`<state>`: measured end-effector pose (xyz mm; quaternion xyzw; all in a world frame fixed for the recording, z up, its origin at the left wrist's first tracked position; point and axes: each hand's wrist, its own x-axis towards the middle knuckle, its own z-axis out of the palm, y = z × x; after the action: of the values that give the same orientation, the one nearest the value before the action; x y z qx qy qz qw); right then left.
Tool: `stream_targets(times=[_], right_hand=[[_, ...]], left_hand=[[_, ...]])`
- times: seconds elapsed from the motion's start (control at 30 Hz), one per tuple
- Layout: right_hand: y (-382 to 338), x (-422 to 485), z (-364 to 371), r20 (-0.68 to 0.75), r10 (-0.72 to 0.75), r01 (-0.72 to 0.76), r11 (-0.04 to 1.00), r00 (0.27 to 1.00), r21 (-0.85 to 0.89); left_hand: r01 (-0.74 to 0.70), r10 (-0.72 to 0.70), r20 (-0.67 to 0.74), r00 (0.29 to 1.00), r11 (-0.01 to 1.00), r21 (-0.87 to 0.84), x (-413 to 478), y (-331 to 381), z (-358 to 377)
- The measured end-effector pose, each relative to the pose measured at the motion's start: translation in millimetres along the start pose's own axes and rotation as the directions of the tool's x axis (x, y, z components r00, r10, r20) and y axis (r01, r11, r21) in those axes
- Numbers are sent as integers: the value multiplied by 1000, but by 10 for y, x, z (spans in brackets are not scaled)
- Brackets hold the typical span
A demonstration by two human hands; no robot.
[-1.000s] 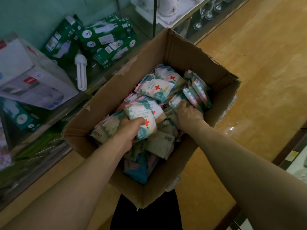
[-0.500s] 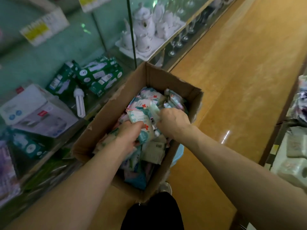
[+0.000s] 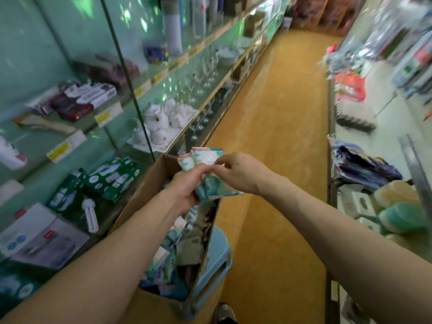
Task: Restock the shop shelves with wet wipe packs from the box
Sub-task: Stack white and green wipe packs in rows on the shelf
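Observation:
A brown cardboard box [image 3: 142,197] stands in the aisle, filled with several white, teal and pink wet wipe packs [image 3: 177,244]. Above its far end my left hand [image 3: 187,185] grips a small bundle of wet wipe packs [image 3: 205,169], fanned upward. My right hand [image 3: 240,171] is at the bundle's right side and pinches the packs with thumb and fingertips. The lower part of the bundle is hidden behind my left hand.
The box rests on a light blue stool [image 3: 217,260]. Glass shelves on the left carry green bulb boxes [image 3: 109,181], a loose bulb [image 3: 91,215] and a white tea set [image 3: 163,122]. Shelves on the right hold bagged goods [image 3: 364,167]. The yellow floor [image 3: 280,136] runs ahead.
Both hands have lifted out of the box with wipe packs and now hold them together above it. My view has tilted up from the box to the aisle.

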<state>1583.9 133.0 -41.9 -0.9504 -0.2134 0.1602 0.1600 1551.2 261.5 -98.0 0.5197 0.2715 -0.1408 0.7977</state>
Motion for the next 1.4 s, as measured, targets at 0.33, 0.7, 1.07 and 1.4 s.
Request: stream_targets(times=[0.33, 0.7, 1.07, 1.4], right_hand=[[801, -752, -744, 44, 322, -241, 605, 946, 759], [2100, -2119, -1457, -198, 756, -64, 301, 624, 951], [3126, -3495, -1836, -272, 901, 213, 208, 337, 955], [3538, -4765, -1920, -259, 965, 295, 236, 41, 926]], left_hand=[[-55, -11, 232, 973, 959, 277, -362, 338, 957], [13, -87, 328, 940, 975, 222, -646, 290, 2698], [68, -263, 589, 764, 941, 332, -1103, -424, 4602], [-52, -351, 695, 627, 872, 487, -1787, -1106, 5823]])
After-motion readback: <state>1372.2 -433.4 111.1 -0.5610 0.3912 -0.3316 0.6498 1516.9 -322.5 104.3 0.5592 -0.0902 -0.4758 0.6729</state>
